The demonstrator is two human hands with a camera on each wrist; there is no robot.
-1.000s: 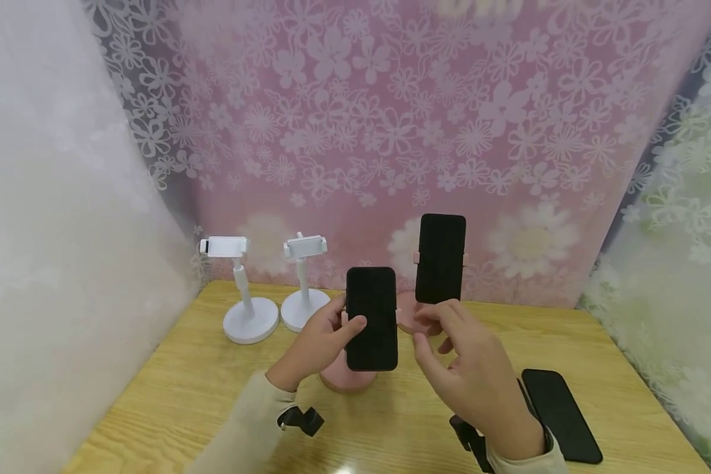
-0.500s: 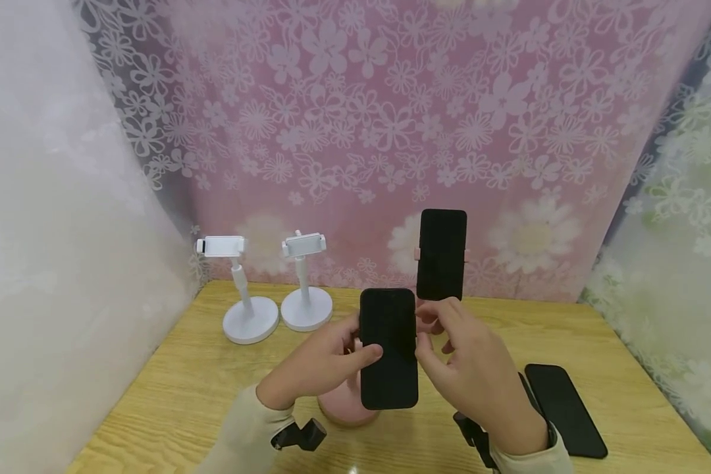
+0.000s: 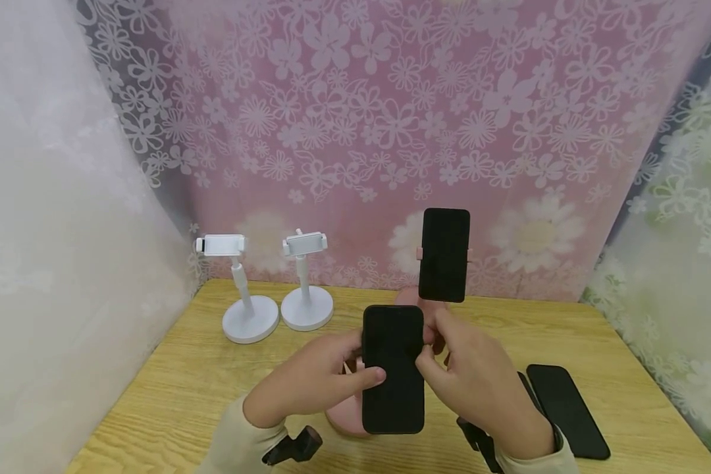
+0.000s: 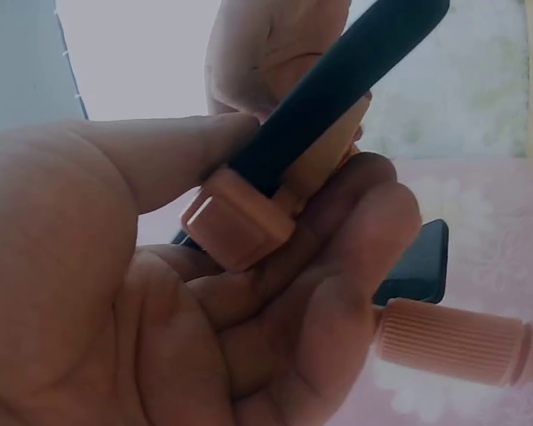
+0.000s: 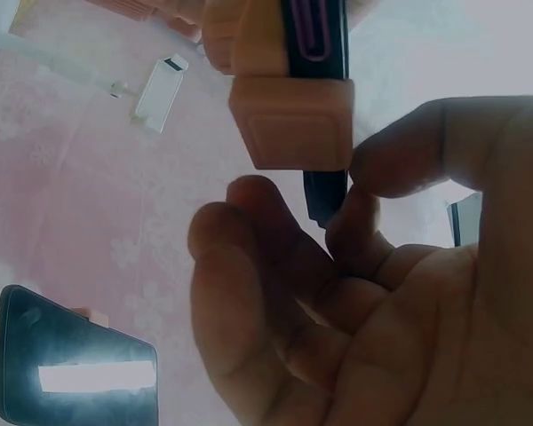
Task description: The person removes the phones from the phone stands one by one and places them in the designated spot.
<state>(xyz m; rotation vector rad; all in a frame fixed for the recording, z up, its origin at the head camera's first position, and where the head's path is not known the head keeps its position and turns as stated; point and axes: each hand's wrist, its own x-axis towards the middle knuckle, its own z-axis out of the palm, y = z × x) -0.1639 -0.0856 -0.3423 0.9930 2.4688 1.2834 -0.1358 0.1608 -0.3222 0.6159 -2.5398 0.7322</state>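
Note:
My left hand (image 3: 314,375) grips a black phone (image 3: 393,395), thumb on its screen and fingers behind it. The phone sits in the pink clamp (image 4: 240,220) of a pink phone stand, whose round base (image 3: 351,416) shows partly behind it. My right hand (image 3: 471,378) is at the phone's right edge, thumb and index finger bent together there. In the right wrist view, the right thumb (image 5: 400,160) lies beside the clamp, the index fingertip is at the phone's edge, and the other fingers curl loosely below.
Behind stands another pink stand holding an upright black phone (image 3: 444,255). Two white phone stands (image 3: 250,320) (image 3: 307,308) with clamps without phones are at the back left. A black phone (image 3: 569,411) lies at the right, with another dark edge beside it, on the wooden table (image 3: 172,401).
The left hand has brought the gripped phone and its pink stand toward me and a little right. The right hand, first apart from the phone, now has its fingertips at the phone's edge.

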